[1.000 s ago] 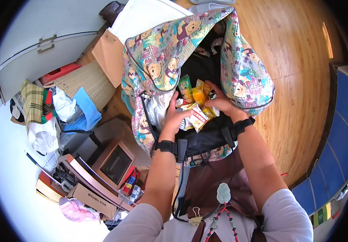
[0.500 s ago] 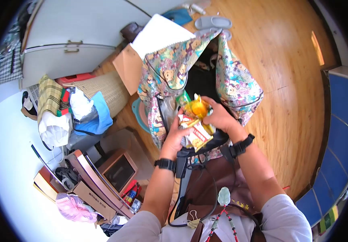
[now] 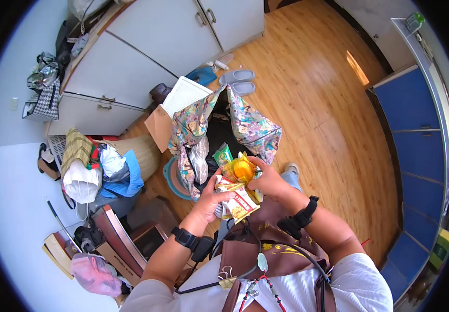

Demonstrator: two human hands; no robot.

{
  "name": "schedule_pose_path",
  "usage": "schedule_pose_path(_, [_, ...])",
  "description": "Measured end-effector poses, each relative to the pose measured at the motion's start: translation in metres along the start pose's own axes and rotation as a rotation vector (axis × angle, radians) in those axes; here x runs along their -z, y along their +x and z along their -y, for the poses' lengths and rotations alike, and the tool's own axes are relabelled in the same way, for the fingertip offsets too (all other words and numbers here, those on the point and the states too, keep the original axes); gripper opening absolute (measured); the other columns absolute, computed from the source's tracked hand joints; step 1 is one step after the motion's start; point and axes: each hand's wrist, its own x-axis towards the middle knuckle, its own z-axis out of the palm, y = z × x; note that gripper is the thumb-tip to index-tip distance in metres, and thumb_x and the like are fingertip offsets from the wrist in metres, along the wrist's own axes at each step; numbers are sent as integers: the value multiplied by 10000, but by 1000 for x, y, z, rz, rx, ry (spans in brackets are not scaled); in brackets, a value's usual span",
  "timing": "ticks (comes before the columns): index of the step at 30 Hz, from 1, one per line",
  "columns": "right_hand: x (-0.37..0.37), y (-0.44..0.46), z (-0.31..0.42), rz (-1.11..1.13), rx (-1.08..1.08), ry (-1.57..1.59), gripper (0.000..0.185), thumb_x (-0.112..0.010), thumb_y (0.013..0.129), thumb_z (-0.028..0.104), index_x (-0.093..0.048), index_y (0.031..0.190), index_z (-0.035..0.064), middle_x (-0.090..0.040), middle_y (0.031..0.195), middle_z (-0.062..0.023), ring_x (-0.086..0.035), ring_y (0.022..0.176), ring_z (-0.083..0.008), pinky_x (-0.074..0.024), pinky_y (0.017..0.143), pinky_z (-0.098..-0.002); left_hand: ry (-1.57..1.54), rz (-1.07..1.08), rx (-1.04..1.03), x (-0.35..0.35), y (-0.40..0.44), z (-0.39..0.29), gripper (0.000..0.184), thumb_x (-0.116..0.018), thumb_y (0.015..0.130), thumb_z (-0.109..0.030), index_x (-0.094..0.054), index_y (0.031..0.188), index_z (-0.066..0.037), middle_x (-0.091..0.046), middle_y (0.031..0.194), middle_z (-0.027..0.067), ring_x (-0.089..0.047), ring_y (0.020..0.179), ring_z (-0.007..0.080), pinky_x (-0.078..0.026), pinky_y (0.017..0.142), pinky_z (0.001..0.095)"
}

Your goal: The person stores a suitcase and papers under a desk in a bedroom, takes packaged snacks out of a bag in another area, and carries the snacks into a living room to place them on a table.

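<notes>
My left hand is closed around white, red and yellow snack packets. From the other side, my right hand grips a yellow-orange wrapped snack packet, its fingers curled. A green packet sticks out at the far side of the bunch; which hand bears it I cannot tell. Both hands are close together in front of my apron, at the near edge of a large open fabric bag with a colourful cartoon print. Inside the bag, on its left, shows a clear plastic-wrapped item.
Left of the bag are a blue-rimmed basin, a brown carton and a woven basket. Grey slippers lie beyond it. White cabinets stand at the back, blue cabinets on the right.
The view has tilted up and shifted, showing more of the room. My hands, with the packets still in them, are nearer my body, at the bag's near edge instead of over its opening.
</notes>
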Motion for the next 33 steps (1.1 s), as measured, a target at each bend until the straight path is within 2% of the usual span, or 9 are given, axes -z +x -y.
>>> schedule_pose_path(1, [11,-3,6,21,-47,-30,768,-680,571,74,-435,1299,69,-571,1110,-150,-560,997,-233,-446,850,-298,10,-14,-15,-12,2,0,909,-668,661,8,-181,1423,-85,-504,1218,121,-548,1077,236,-455,907,373])
schedule_pose_path(2, [22,1,-5,-12,50,-38,764,-682,569,72,-441,1294,58,-562,1134,-144,-553,1015,-228,-444,856,-294,23,-29,-27,-26,4,-1,909,-668,661,8,-181,1423,-85,-504,1218,121,-548,1077,236,-455,907,373])
schedule_pose_path(5, [72,0,-5,42,71,63,766,-679,571,68,-442,1299,62,-558,1146,-148,-547,1036,-226,-442,865,-291,31,-84,-38,-83,16,4,895,-661,668,12,-188,1421,-86,-496,1228,124,-543,1086,239,-447,921,376])
schedule_pose_path(7, [116,0,-4,56,80,37,778,-677,571,67,-432,1310,56,-552,1158,-156,-550,1036,-233,-439,872,-285,-16,-32,-72,-121,33,12,879,-655,679,14,-193,1419,-86,-486,1242,127,-538,1095,242,-440,930,374])
schedule_pose_path(14, [222,-15,4,133,-40,211,777,-657,582,-17,-406,1318,8,-548,1145,-141,-562,982,-223,-450,837,-283,-21,-50,-26,-210,73,30,859,-646,705,12,-180,1420,-84,-497,1219,136,-557,1061,235,-463,892,364])
schedule_pose_path(22, [259,-6,95,128,92,-2,786,-661,565,-4,-410,1309,0,-562,1118,-139,-567,955,-206,-448,842,-281,-32,-105,-141,-250,95,-16,816,-657,719,14,-213,1398,-68,-530,1163,158,-594,989,257,-505,824,377])
schedule_pose_path(27, [290,33,131,87,116,-179,797,-694,543,115,-453,1302,95,-606,1010,-124,-602,785,-212,-508,663,-299,-36,-75,-221,-276,129,-53,825,-646,712,28,-208,1402,-82,-526,1171,154,-569,1037,272,-500,841,396])
schedule_pose_path(29, [308,51,155,52,162,-262,786,-693,551,127,-457,1299,99,-613,995,-128,-605,750,-207,-510,643,-301,-73,-7,-248,-284,156,-72,838,-647,704,32,-201,1404,-84,-522,1175,158,-564,1045,277,-498,846,403])
schedule_pose_path(33, [351,96,211,21,205,-237,764,-677,571,116,-456,1301,103,-600,1056,-146,-603,828,-210,-510,662,-310,-35,62,-277,-317,214,-142,756,-677,695,9,-281,1337,-41,-543,1148,140,-585,1006,257,-494,847,385])
